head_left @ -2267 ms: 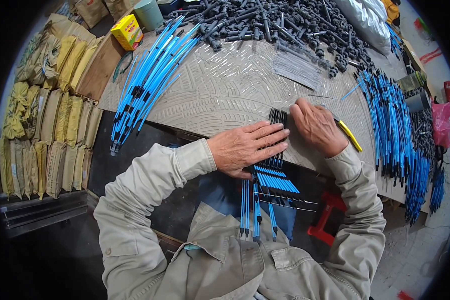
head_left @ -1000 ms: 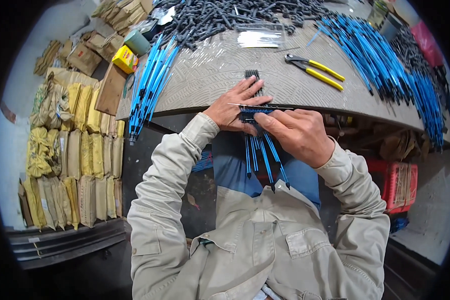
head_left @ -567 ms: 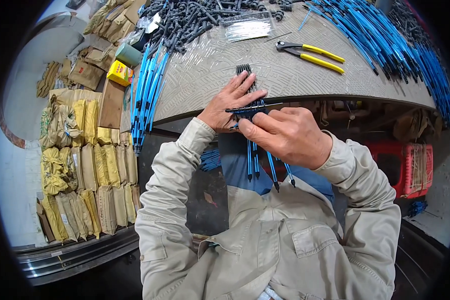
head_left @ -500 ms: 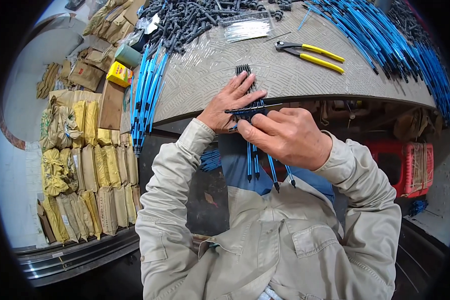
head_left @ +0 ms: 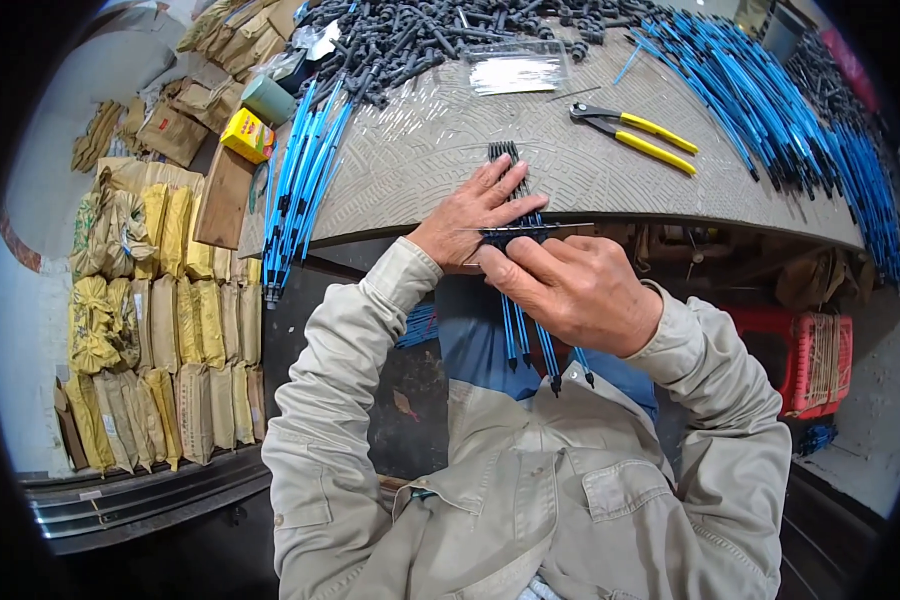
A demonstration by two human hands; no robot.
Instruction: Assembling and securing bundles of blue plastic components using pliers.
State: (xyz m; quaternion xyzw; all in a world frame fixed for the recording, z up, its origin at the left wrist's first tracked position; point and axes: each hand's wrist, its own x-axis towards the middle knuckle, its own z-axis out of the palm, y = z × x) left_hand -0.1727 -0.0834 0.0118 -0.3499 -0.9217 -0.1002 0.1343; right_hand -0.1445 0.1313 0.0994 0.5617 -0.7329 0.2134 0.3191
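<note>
At the table's near edge, several thin blue rods (head_left: 548,352) with black tips and black fittings form a bundle. Its black upper ends (head_left: 504,151) lie on the table, while the blue lengths hang over my lap. My left hand (head_left: 470,212) lies flat across the bundle, fingers stretched out and pressing on it. Beside it, my right hand (head_left: 585,285) is closed, thumb and forefinger pinching the rods just below a row of black fittings (head_left: 515,235). A thin metal pin (head_left: 573,225) runs crosswise over that row; my fingers partly hide the grip.
Yellow-handled pliers (head_left: 635,138) lie right of my hands. Behind are a clear tray of white pins (head_left: 515,74) and a heap of black fittings (head_left: 410,50). Blue rods are piled right (head_left: 740,100) and left (head_left: 300,185). Wrapped packets (head_left: 160,330) stand far left; a red stool (head_left: 820,365) is lower right.
The view has shifted a little, so the table and its things sit slightly further right. Both hands keep their places on the bundle; the right one has barely moved.
</note>
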